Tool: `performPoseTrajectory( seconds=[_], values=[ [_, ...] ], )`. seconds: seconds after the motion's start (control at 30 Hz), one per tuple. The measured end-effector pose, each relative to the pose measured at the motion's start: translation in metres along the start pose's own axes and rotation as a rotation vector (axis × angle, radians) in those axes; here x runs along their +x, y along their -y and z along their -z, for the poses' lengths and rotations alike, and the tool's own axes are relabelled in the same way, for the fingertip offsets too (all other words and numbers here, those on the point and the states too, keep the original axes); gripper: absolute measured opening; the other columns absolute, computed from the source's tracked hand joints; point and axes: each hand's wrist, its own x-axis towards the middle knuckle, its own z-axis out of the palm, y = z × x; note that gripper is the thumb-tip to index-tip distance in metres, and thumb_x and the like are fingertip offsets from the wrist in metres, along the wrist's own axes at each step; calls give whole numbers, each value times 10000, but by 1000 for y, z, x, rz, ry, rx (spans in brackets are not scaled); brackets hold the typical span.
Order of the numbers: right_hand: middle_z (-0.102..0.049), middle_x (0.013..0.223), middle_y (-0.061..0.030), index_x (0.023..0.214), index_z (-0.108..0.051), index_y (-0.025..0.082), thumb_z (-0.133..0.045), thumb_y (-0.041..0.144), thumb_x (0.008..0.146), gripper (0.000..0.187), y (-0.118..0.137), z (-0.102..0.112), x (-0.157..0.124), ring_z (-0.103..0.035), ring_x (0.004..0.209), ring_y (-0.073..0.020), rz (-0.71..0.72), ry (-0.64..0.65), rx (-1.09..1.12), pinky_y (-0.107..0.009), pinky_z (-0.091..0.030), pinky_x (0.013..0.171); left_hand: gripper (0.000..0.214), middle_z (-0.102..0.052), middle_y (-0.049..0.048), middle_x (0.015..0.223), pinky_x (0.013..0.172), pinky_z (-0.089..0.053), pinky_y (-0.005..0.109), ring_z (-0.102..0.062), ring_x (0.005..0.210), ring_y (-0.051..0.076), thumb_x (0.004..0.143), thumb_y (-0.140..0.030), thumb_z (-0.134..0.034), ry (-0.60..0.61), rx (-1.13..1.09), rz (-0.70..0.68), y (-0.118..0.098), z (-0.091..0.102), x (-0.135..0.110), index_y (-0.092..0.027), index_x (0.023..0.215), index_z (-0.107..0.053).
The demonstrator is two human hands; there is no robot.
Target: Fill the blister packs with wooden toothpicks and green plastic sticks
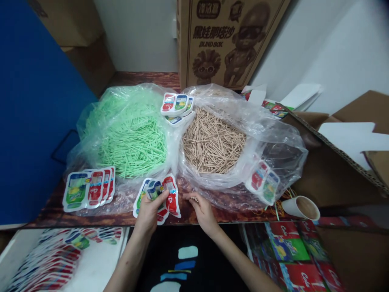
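My left hand (149, 211) is closed on a small stack of printed plastic blister packs (170, 195) at the near edge of the brown table (57, 202). My right hand (201, 209) sits just to their right, fingers curled round a few tan wooden sticks. Right behind the hands lie two open clear bags: one full of green sticks (133, 140), one full of tan wooden sticks (211, 142).
More blister packs lie at front left (89, 189), between the bags at the back (177, 104) and on the right bag's side (263, 180). A paper cup (301, 207) lies on its side at right. Cardboard boxes (226, 38) stand behind; printed sheets (291, 253) lie below the table.
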Motion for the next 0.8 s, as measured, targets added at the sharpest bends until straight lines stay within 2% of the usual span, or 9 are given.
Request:
performPoseTrajectory(
  seconds=[0.13,0.43,0.53,0.6,0.7,0.8],
  values=[
    [-700,965,-56,927,-636,231,-478,270,921,163,1,0,0,-649,962,-219,1,-1,-8,-365,-472,896,328,-756,17,752,662,-554,260,-695,643,165,539,-222,-869,-24,4,-4,-1,2,2,-137,820,-723],
    [-702,953,-52,920,-634,221,-477,276,922,166,1,-1,0,-651,934,-211,-18,-3,-24,-350,-476,874,297,-758,26,767,673,-556,268,-697,648,169,569,-247,-857,21,28,-1,6,3,7,-146,818,-732],
    [-704,924,-47,913,-651,210,-497,282,917,170,4,1,1,-647,905,-204,-47,-8,12,-337,-474,852,250,-747,13,720,641,-542,258,-676,614,156,580,-265,-848,48,109,-1,8,3,3,-148,765,-727],
    [-708,891,-39,890,-649,202,-532,290,905,147,15,6,5,-646,878,-194,-75,-51,122,-324,-478,842,216,-729,-1,678,612,-518,244,-649,587,142,596,-273,-837,84,216,-20,10,5,1,-147,720,-714],
    [-727,888,-31,876,-606,210,-575,318,893,114,46,18,21,-662,888,-193,-120,-151,458,-347,-482,880,178,-716,-8,679,606,-490,232,-625,602,136,637,-273,-808,189,373,-67,12,6,-1,-149,722,-713],
    [-744,941,-41,876,-578,222,-601,334,884,114,83,27,42,-672,971,-218,-143,-53,760,-415,-474,940,156,-722,-2,716,652,-494,243,-628,649,148,658,-265,-790,274,433,-82,10,2,-2,-154,742,-722]
  ],
)
